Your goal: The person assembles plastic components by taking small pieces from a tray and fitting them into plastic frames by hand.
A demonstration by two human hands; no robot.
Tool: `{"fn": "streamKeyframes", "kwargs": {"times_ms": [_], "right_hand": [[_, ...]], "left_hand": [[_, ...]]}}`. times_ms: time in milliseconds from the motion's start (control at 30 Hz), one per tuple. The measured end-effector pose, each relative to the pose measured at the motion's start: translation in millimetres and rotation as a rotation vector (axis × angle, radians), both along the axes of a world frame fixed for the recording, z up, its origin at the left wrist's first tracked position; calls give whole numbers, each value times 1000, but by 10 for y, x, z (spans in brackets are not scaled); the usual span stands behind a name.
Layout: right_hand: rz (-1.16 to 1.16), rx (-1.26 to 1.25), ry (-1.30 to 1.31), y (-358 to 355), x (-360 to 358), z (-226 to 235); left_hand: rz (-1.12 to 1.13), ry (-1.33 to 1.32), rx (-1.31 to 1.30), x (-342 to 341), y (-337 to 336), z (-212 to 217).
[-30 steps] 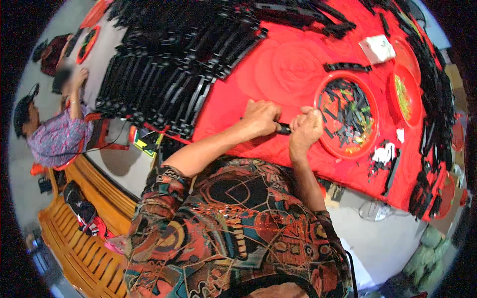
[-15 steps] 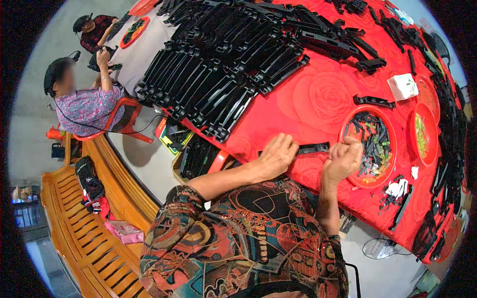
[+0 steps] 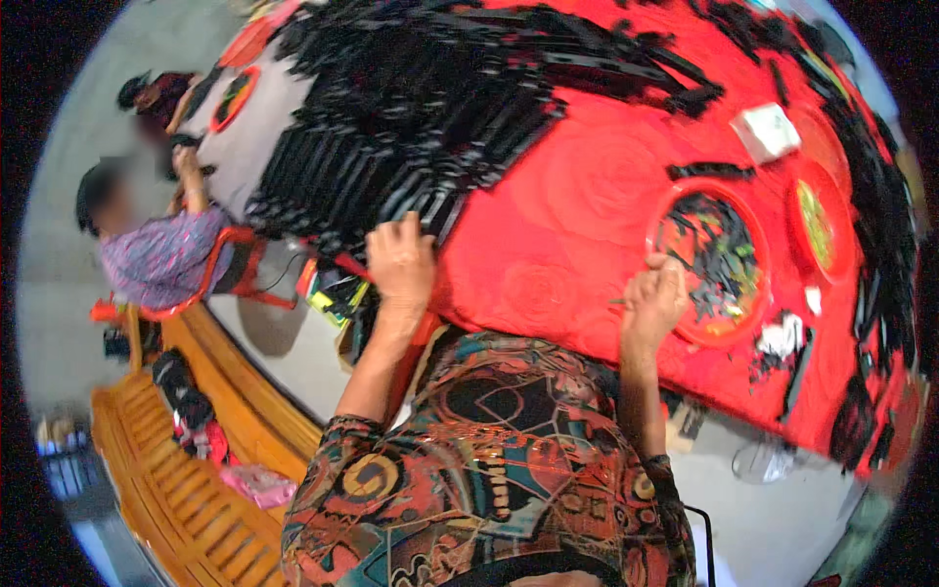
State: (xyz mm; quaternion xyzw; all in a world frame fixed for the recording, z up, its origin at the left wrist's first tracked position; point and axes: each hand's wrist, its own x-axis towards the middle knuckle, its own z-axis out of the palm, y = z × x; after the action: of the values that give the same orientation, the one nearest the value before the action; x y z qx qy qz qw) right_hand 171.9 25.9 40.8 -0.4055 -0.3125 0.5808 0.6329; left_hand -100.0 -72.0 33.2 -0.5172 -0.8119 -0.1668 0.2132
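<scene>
My left hand (image 3: 401,262) is at the near end of a long row of slim black plastic parts (image 3: 328,176), its fingers over the parts at the row's right side. Motion smears those fingers, so their grip is unclear. My right hand (image 3: 653,295) is closed beside the left rim of a red bowl (image 3: 766,256). From its left side juts the tip of a small, thin, dark object (image 3: 617,301), mostly hidden by the fingers. Black, green and orange scraps (image 3: 726,264) fill the bowl.
A second red bowl (image 3: 794,235) holds yellow-green bits. Behind the bowls sits a white block (image 3: 766,133). More black parts (image 3: 626,68) heap across the red-covered table (image 3: 577,196). Two people sit at the far left, near a wooden bench (image 3: 186,460).
My left hand has gone left to the row, and the black part that lay between my hands is no longer there. My right hand has shifted slightly left. The whole view has swung a little.
</scene>
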Motion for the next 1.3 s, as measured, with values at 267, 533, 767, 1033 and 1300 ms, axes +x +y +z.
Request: {"fn": "streamKeyframes", "kwargs": {"times_ms": [267,533,767,1033,1300], "right_hand": [[35,-64,-66,-96,195,-32],[-114,117,-738,197,812,-197],[-201,111,-1464,614,1159,-45],[-112,19,-1738,1199,1173,-88],[104,152,-1701,1285,1058,-275]], "left_hand": [[25,135,-3,-105,48,-28],[59,137,-105,70,44,-47],[-2,139,-84,59,32,-129],[-132,75,66,338,85,124],[-526,-190,53,804,89,-24]]}}
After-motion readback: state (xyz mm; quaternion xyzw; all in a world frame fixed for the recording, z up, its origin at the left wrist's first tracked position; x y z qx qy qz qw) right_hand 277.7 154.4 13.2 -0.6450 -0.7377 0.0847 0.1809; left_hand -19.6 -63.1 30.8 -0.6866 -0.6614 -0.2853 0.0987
